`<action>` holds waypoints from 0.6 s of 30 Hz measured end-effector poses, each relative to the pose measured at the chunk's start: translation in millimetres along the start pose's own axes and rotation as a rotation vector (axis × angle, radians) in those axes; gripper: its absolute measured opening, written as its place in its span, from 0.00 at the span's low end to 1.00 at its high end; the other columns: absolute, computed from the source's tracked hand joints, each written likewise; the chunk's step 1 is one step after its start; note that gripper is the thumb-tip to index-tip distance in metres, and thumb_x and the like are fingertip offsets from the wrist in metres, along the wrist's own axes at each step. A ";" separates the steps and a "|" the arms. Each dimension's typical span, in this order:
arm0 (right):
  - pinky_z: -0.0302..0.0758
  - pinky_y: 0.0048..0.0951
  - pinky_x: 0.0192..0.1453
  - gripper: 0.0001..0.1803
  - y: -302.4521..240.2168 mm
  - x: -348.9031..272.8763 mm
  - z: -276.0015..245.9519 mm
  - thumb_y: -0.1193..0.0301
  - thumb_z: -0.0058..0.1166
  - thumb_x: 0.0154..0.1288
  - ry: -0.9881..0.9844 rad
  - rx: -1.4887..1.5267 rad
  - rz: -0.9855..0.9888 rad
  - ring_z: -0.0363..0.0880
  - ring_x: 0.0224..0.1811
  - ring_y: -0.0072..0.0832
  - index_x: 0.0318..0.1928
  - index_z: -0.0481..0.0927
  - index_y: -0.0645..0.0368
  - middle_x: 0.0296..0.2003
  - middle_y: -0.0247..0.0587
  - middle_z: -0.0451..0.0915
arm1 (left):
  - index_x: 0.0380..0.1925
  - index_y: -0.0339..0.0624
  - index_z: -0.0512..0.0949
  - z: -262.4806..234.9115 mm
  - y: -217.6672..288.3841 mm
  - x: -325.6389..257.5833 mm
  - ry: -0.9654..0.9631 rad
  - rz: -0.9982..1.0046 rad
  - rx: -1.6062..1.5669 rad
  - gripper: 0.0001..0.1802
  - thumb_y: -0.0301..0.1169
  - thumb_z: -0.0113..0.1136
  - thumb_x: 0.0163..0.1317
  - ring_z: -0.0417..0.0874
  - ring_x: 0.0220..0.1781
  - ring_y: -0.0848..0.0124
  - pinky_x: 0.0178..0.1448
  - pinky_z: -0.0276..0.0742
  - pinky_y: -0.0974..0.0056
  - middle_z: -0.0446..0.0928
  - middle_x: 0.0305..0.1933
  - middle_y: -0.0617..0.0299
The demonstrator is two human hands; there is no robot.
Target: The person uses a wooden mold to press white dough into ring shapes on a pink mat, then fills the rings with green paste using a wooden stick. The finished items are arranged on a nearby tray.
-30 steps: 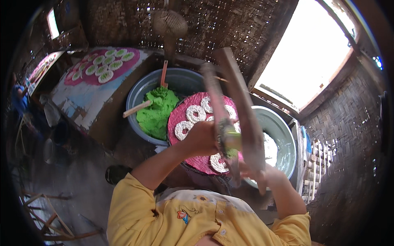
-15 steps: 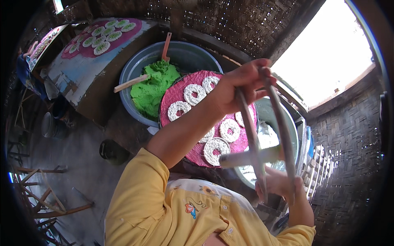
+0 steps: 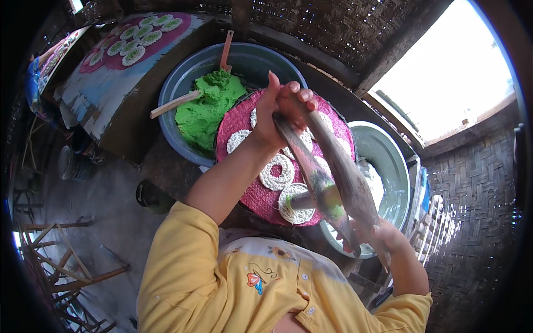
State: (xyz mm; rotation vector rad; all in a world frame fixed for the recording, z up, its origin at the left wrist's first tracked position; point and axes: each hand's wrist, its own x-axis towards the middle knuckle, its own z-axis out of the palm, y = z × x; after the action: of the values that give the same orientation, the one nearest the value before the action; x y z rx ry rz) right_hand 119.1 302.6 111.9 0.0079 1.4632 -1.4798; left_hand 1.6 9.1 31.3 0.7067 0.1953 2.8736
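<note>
A two-bar wooden hand press (image 3: 355, 180) stretches across both my hands above a round tray covered in pink mesh (image 3: 247, 191). My left hand (image 3: 283, 111) grips its far end, fingers curled over the bars and thumb up. Around the near end is my right hand (image 3: 383, 236), partly hidden by the wood. A short tube (image 3: 302, 201) sticks out leftward from the press, its tip over a white lacy dough ring (image 3: 288, 208) at the tray's near edge. Green smears mark the nearer bar. Several more white rings, such as one (image 3: 277, 171), lie on the mesh, some covered by my hand and the press.
Behind left, a blue-grey basin (image 3: 183, 72) holds green dough (image 3: 205, 116), a wooden paddle (image 3: 175, 104) and a pinkish spatula (image 3: 226, 50). A pale green basin (image 3: 397, 166) with white dough stands right. Green-topped rings (image 3: 133, 55) lie on a far-left table. Another person (image 3: 34, 83) is partly visible.
My left hand has moved left and slightly down. The press has swung with it, its two bars now nearer each other in view, and its tube now sits lower over the near ring.
</note>
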 end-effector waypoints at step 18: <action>0.72 0.27 0.41 0.47 -24.6 26.3 9.5 0.38 0.56 0.49 0.059 -0.193 -0.116 0.76 0.39 0.29 0.53 0.68 0.70 0.38 0.47 0.77 | 0.57 0.52 0.68 17.2 41.9 35.7 -0.060 -0.026 0.021 0.35 0.64 0.40 0.61 0.75 0.36 0.73 0.52 0.67 0.58 0.73 0.28 0.71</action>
State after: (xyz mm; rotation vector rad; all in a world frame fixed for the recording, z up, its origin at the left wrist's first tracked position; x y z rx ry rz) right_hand 96.7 273.3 116.4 -0.1543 1.6730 -1.4346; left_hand -27.2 -23.2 69.4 0.7870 0.2255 2.8255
